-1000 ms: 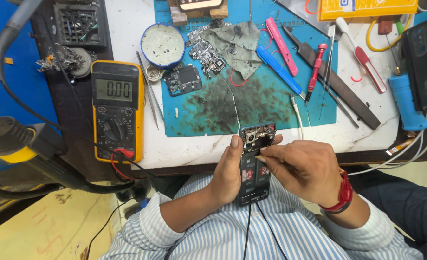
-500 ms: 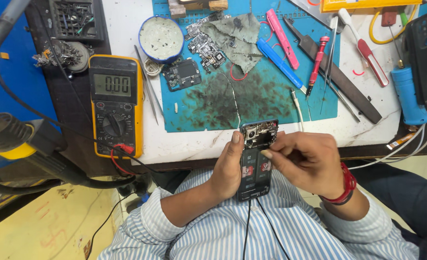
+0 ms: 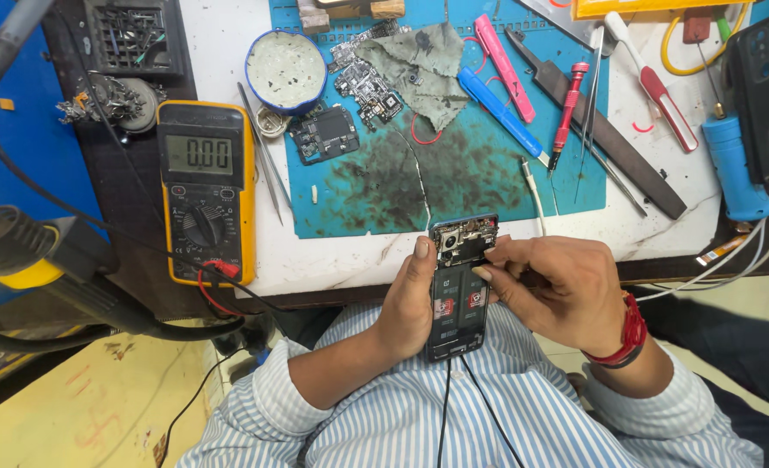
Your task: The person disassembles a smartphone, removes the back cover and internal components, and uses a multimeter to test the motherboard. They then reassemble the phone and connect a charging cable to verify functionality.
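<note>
Landmark: mat [image 3: 488, 186], on the table [image 3: 228, 52].
- On mat: boards [image 3: 350, 95], cloth [image 3: 423, 74], screwdriver [image 3: 565, 113], tweezers [image 3: 594, 74].
- Tin [image 3: 286, 69]: at mat's far left corner.
- Meter [image 3: 206, 189]: left of mat, well apart.
- File [image 3: 606, 130]: across mat's right edge.
- Phone [image 3: 459, 286]: just before mat, beyond table edge; left hand [image 3: 406, 303] at its left side, right hand [image 3: 558, 290] at its right.

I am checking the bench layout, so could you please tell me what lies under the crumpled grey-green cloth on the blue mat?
The crumpled grey-green cloth lies on the stained blue work mat, overlapping a bare circuit board at its left edge. Whatever else it covers is hidden.
</note>
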`<state>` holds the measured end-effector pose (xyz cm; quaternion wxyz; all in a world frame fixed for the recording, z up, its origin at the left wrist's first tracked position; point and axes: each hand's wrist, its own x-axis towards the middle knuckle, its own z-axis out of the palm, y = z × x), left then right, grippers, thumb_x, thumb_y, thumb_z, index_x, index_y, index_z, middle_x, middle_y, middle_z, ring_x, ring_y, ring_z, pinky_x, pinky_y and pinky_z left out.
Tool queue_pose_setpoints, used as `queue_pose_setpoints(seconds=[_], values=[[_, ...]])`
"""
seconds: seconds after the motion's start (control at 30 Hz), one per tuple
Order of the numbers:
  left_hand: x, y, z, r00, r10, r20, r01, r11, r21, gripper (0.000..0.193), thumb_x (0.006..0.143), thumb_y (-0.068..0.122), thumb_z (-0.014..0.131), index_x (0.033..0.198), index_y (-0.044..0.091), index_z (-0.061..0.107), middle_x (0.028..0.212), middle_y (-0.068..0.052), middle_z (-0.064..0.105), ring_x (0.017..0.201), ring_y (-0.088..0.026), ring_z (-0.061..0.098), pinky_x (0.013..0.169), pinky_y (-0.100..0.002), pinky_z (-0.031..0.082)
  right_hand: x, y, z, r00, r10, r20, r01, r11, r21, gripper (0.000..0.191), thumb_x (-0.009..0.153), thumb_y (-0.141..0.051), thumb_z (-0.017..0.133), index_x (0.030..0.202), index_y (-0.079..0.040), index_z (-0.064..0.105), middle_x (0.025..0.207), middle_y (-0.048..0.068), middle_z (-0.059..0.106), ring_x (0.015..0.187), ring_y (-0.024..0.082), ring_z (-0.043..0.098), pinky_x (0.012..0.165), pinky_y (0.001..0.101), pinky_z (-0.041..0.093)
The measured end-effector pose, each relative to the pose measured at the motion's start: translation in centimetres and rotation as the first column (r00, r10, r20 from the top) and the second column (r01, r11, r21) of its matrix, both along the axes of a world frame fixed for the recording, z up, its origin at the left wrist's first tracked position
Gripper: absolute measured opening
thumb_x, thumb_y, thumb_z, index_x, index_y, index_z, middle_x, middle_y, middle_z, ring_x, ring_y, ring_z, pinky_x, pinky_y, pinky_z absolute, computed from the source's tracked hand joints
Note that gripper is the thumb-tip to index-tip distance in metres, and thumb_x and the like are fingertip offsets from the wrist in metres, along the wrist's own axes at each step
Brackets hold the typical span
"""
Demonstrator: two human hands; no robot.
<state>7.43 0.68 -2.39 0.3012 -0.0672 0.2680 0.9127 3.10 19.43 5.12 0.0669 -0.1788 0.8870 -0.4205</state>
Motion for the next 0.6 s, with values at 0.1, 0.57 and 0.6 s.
queue_pose_setpoints(seconds=[0.1, 0.57, 0.6], values=[[0.2, 0.0, -0.2, 1.0, -0.008, 0.026, 0.009, 1.0, -0.025, 0.081, 0.112, 0.064, 0.032, 0.146, -0.006, 0.054, 0.122, -0.02, 0.068, 0.109, -0.024, 0.068, 0.094, -0.037, 0.057, -0.2, -0.1, 0.2, 0.996, -0.09, 0.029, 0.09, 0.996, 0.01, 0.026, 0.081, -0.002, 0.08, 0.106, -0.002, 0.073, 0.068, 0.002, 0.066, 0.042, 0.006, 0.046, 0.043, 0.0251, 0.032], [-0.2, 0.4, 0.2, 0.998, -0.024, 0.061, 0.022, 0.999, 0.035, 0.085, 0.103, 0.067, 0.03, 0.148, -0.003, 0.048, 0.139, -0.016, 0.063, 0.123, -0.023, 0.066, 0.103, -0.041, 0.057, 0.3, 1.8, -0.7, 0.886, -0.041, 0.462, 0.272, 0.853, -0.446, 0.012, 0.09, 0.0, 0.076, 0.099, -0.003, 0.069, 0.092, 0.004, 0.068, 0.067, 0.001, 0.048, 0.058, 0.0193, 0.035], [-0.2, 0.4, 0.1, 0.998, -0.022, 0.06, 0.02, 0.999, 0.035, 0.085, 0.102, 0.067, 0.03, 0.148, -0.002, 0.048, 0.14, -0.016, 0.063, 0.122, -0.023, 0.066, 0.103, -0.041, 0.057, 0.2, 1.9, -0.7, 0.92, -0.034, 0.391, 0.211, 0.883, -0.42, 0.014, 0.088, 0.0, 0.078, 0.099, -0.003, 0.069, 0.094, 0.004, 0.068, 0.068, 0.001, 0.048, 0.059, 0.0195, 0.036]])
